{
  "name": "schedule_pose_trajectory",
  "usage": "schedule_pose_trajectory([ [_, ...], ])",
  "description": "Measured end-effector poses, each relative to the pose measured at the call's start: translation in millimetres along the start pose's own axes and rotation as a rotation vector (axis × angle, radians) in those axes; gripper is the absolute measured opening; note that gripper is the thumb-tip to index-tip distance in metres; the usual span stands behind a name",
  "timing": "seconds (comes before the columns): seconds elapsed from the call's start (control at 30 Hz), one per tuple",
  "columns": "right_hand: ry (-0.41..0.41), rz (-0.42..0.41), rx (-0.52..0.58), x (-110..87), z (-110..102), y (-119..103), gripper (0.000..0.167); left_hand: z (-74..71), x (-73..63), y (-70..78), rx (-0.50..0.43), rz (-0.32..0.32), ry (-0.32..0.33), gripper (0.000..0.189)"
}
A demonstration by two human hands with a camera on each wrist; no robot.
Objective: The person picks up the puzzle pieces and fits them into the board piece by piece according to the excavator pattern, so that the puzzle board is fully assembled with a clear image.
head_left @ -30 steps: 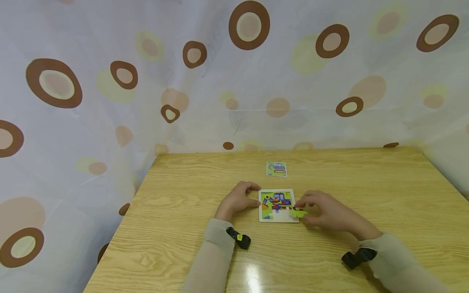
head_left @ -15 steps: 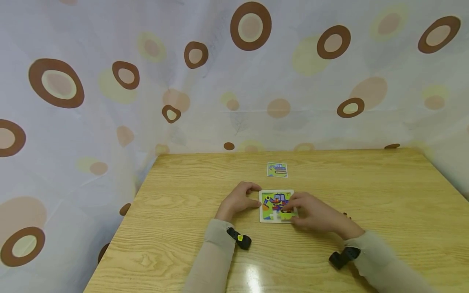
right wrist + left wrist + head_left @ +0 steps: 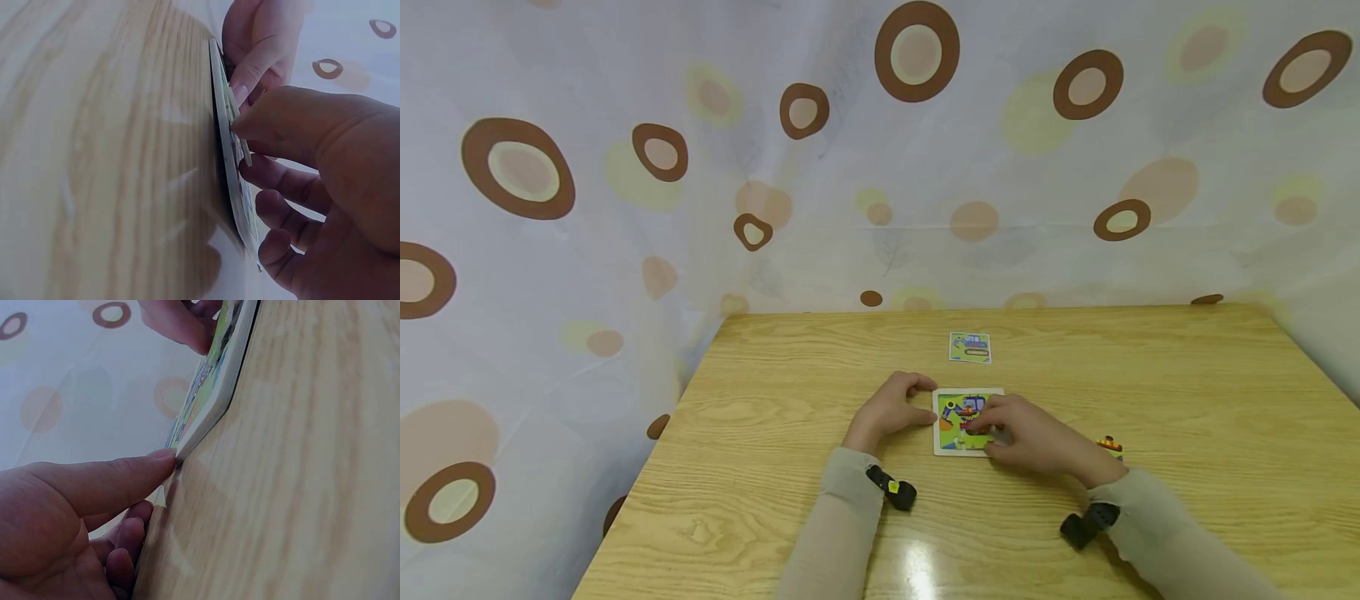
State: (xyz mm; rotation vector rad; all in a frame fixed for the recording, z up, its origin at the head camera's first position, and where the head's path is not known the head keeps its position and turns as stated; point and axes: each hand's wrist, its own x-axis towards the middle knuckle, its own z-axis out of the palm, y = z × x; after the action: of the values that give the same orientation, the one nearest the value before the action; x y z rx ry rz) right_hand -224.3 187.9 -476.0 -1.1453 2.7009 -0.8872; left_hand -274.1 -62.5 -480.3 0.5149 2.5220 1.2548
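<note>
A square jigsaw puzzle board [image 3: 936,433] with a white frame lies flat on the table; its picture shows an excavator on green. My left hand [image 3: 889,408] rests at its left side, the straight thumb [image 3: 125,481] touching the frame's edge and the forefinger near the far left corner. Over the lower right of the board, my right hand [image 3: 1026,437] pinches a puzzle piece [image 3: 247,154] between thumb and forefinger. The piece looks slightly tilted in the right wrist view. In the head view those fingers hide most of the piece and the board's right part.
A small picture card [image 3: 970,347] with a similar excavator lies beyond the board. Loose coloured puzzle pieces [image 3: 1109,447] sit beside my right wrist, partly hidden by it. The wooden table [image 3: 760,433] meets a patterned curtain [image 3: 820,183] at the back.
My right hand has carried the puzzle piece leftward from the board's right edge to over its lower part. Loose pieces by the right wrist have come into view. The left hand stays at the edge.
</note>
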Motion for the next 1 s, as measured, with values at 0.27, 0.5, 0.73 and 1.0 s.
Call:
schedule_pose_trajectory([
  [0.27, -0.014, 0.018, -0.019, 3.1, 2.2, -0.8, 0.029, 0.6, 1.3, -1.5, 0.004, 0.002, 0.003, 0.042],
  [0.5, -0.018, 0.005, -0.047, 4.7, 2.0, -2.7, 0.028, 0.4, 0.0, -0.2, -0.01, -0.011, 0.006, 0.041],
  [0.73, -0.019, -0.005, -0.099, 6.7, 1.9, -5.0, 0.03, 0.4, 0.2, -0.7, -0.013, -0.011, 0.007, 0.041],
  [1.0, -0.018, -0.005, -0.1, 7.8, 0.6, -9.0, 0.027, 0.7, 1.0, -1.7, -0.003, -0.013, 0.002, 0.042],
])
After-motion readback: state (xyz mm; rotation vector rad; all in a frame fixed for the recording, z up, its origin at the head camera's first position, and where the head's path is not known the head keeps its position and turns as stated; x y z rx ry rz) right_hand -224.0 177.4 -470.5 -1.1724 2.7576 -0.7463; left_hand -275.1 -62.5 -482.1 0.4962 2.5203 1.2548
